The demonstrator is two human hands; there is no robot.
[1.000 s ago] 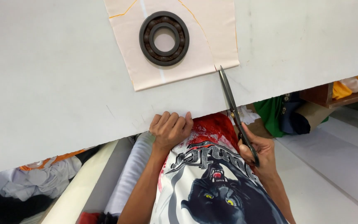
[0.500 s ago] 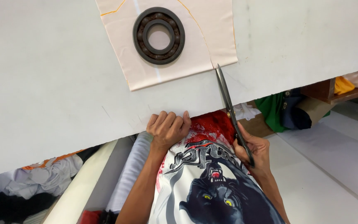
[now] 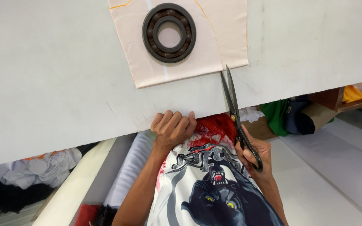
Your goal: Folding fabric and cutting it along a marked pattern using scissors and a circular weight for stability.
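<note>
The person's right hand (image 3: 256, 152) is holding long black steel scissors (image 3: 233, 106) by the loops, its grip wrapped around the handles, and the slim blades, almost pressed together, are now lying further up the wide sheet of smooth grey-white fabric (image 3: 63, 75) than a second ago, their tips nearly touching the lower right corner of the pale peach pattern piece (image 3: 227, 37); the cut appears to be advancing toward that outline. The left hand (image 3: 171, 127) is curling its grip over the fabric's near edge at the desk, pinning it flat. A heavy dark metal bearing ring (image 3: 169, 32), round and open-centred, is weighting the matte pattern.
</note>
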